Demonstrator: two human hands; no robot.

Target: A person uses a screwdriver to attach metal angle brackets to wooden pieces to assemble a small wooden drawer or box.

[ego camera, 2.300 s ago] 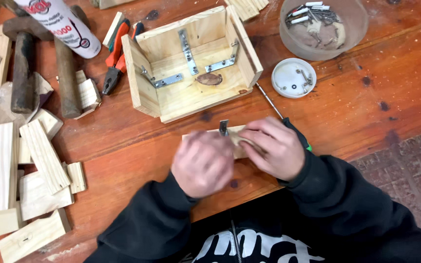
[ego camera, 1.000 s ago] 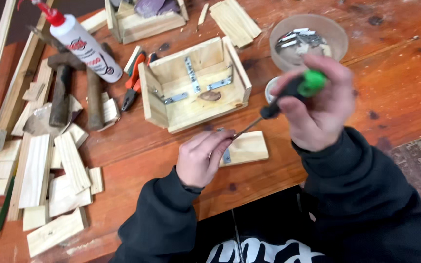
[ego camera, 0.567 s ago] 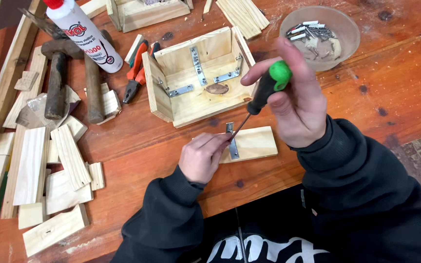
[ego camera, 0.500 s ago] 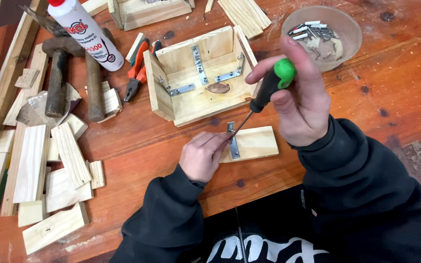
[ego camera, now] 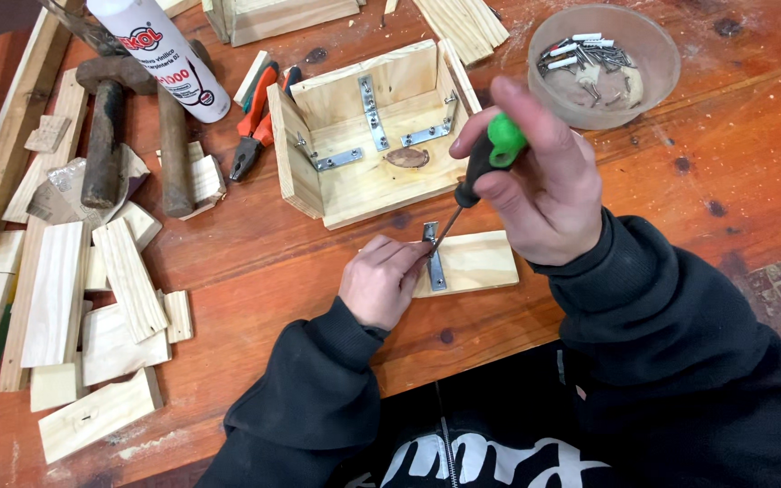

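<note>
Reddish workbench (ego camera: 680,190) is unchanged; the green-handled screwdriver (ego camera: 485,163) stays gripped by the right hand (ego camera: 544,185), tip lowered onto the metal bracket (ego camera: 433,256); the left hand (ego camera: 381,280) remains pinching the bracket against the small wooden board (ego camera: 472,262).

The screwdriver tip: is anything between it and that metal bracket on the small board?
Nothing visible. The right hand holds the screwdriver tilted, its tip right at the metal bracket on the small board. The left hand has its fingertips beside the bracket, not across the tip's path.
</note>
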